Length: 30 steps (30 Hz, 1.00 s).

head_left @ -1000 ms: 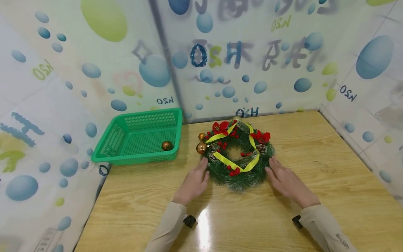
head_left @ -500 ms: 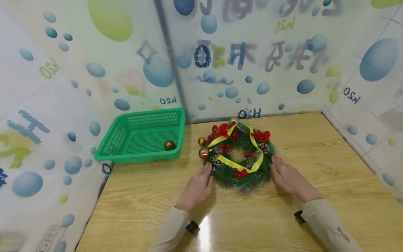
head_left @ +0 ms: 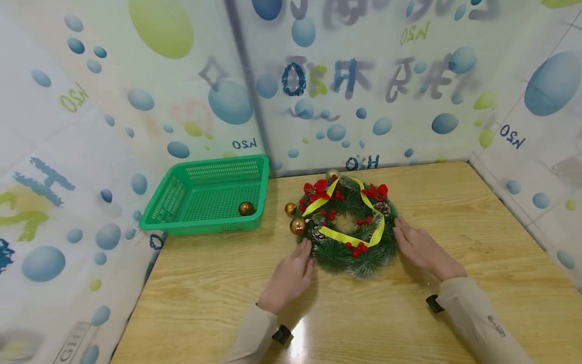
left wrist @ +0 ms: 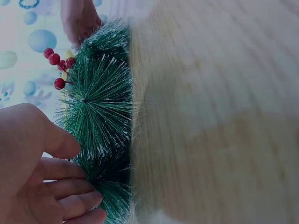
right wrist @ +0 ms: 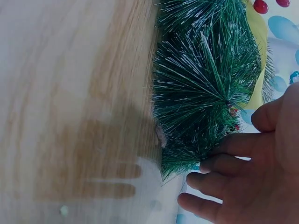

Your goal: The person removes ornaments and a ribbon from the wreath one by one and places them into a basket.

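A green Christmas wreath (head_left: 334, 258) lies flat on the wooden table, dressed with yellow ribbon (head_left: 341, 236), red flowers, red berries, pinecones and several baubles. My left hand (head_left: 286, 278) touches its left side with extended fingers, just below a copper bauble (head_left: 297, 226). On the opposite side, my right hand (head_left: 425, 253) rests against the outer needles near a pinecone (head_left: 382, 208). In the left wrist view, the fingers of the left hand (left wrist: 70, 186) lie along the needles. The right wrist view has the right hand's fingers (right wrist: 224, 163) at the wreath's edge, partly bent.
A green plastic basket (head_left: 159, 222) stands at the table's back left, with one copper bauble (head_left: 247, 208) inside. Behind the wooden table (head_left: 364, 313) hangs a bubble-patterned wall covering (head_left: 336, 50), which also runs along both sides.
The wreath has turned counterclockwise in the head view: its left baubles came nearer, its front berries shifted right. Both hands stay at its sides, the left slightly nearer and the right slightly farther.
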### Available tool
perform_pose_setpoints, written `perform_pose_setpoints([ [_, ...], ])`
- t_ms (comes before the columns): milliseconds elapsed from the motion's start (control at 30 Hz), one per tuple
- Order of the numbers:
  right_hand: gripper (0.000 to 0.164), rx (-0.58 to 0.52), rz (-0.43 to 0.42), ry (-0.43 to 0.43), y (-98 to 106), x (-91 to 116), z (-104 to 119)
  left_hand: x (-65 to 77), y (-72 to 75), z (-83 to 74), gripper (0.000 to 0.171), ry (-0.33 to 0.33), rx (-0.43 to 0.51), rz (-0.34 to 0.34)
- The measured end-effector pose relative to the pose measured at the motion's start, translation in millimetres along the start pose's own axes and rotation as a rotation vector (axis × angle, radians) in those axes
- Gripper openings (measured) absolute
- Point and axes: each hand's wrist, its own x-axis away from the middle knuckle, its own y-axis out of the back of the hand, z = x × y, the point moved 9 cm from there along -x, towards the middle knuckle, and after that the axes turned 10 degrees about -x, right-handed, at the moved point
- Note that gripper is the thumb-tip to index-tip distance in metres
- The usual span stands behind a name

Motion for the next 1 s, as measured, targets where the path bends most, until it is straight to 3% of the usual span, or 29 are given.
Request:
perform_pose_setpoints([
  [333, 0.071, -0.015, 0.008, -0.022, 6.9, -12.5, -6.9, 6.7, 0.4, -12.2, 0.051, -0.032, -0.041, -0.021],
  [567, 0.073, -0.010, 0.012, -0.032, 10.3, -17.7, -13.2, 9.7, 1.4, -21.6, 0.050, -0.074, -0.070, -0.082],
  [733, 0.074, -0.020, 0.011, -0.035, 11.4, -19.0, -15.0, 10.9, -2.4, -22.9, 0.051, -0.058, -0.048, -0.072],
  [1000, 0.076, -0.007, 0.020, -0.048, 12.7, -24.7, -17.9, 13.4, -3.9, -29.0, 0.051, -0.088, -0.067, -0.092],
])
